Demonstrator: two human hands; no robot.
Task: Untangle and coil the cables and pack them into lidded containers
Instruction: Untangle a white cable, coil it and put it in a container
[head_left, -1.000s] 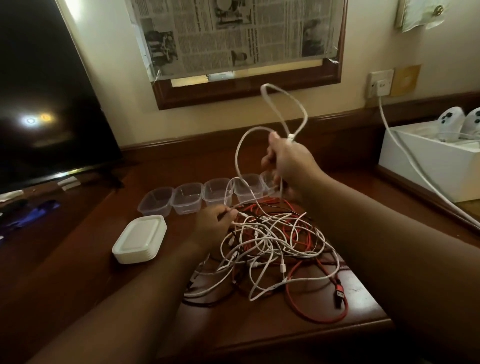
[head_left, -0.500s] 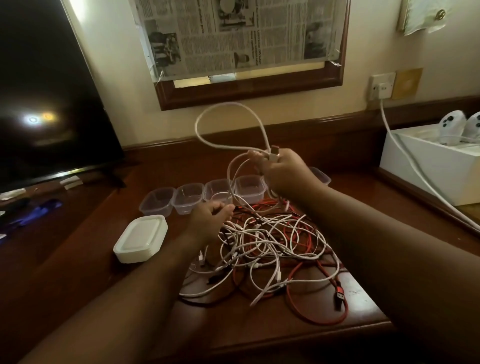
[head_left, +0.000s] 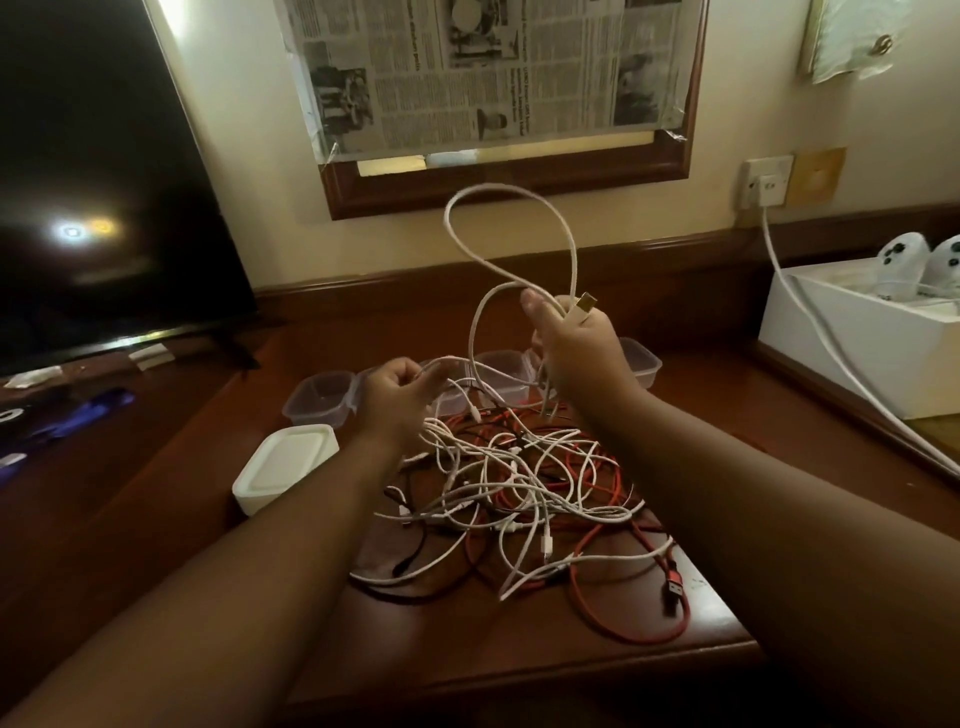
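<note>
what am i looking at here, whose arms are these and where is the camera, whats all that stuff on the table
No machine here: these are a person's two bare arms, filmed by one wide-angle camera worn on their head, looking forward and down. The right hand is raised and grips a white cable that loops up above it, its plug end sticking out by the fingers. The left hand pinches a strand of white cable lower down. Below them, on the wooden table, lies a tangled pile of white, red and black cables. Behind it stands a row of small clear containers, open, and to the left a white stack of lids.
</note>
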